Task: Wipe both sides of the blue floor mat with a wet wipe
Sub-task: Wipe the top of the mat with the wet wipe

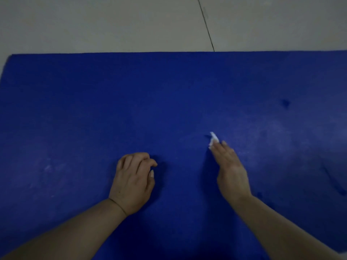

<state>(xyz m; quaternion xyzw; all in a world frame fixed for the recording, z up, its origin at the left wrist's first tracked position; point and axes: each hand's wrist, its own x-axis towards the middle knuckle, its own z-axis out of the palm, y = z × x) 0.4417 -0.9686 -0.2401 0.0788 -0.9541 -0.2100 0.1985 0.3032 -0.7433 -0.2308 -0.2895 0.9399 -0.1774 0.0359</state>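
- The blue floor mat (169, 102) lies flat and fills most of the view; its far edge runs straight across at 12 o'clock and its far-left corner shows at 10 o'clock.
- Beyond that edge lies a pale tiled floor (93, 23), with one dark grout line (206, 25) running down to the mat's edge at about 1 o'clock.
- The mat's surface carries faint whitish smears (262, 132) at 3 o'clock and more at 9 o'clock, plus a small dark mark (285, 103) at 2 o'clock.
- Nothing lies on the mat between the two hands.
- The left hand (133, 182) rests on the mat at about 7 o'clock, knuckles up, fingers loosely curled under, thumb tucked toward the forefinger; it has hold of nothing that can be seen.
- The right hand (231, 169) reaches forward at about 5 o'clock, turned nearly on edge with fingers stretched out straight and together.
- A small white wet wipe (213, 138) is held at its fingertips, bunched up, its end poking out beyond them toward 12 o'clock, low over the mat; whether it touches cannot be told.
- Both forearms are bare, entering from the bottom corners.
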